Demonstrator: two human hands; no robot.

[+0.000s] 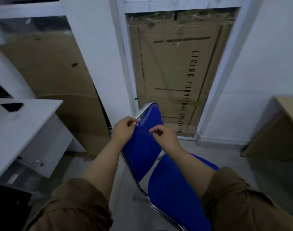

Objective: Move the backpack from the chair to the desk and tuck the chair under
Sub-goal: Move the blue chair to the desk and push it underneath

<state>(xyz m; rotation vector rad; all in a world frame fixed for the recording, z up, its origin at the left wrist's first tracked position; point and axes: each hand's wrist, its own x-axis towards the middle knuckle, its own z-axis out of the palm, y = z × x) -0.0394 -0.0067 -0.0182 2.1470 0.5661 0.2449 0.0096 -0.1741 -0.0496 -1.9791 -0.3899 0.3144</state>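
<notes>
Nearest, at six o'clock, the blue chair [174, 185] shows a bare seat; the backpack is nowhere in view, so whether it lies on the counter [25, 130] at nine o'clock cannot be told. At centre, the left hand [124, 129] has its fingers [133, 121] curled together on the chrome top rail of the backrest; the right hand [162, 134] looks loosely closed against the backrest, contact unclear. To tuck well, I judge both hands should grip the rail firmly, swing the chair toward nine o'clock, then push squarely. Farther, at twelve, a cardboard panel [175, 72] fills the doorway.
</notes>
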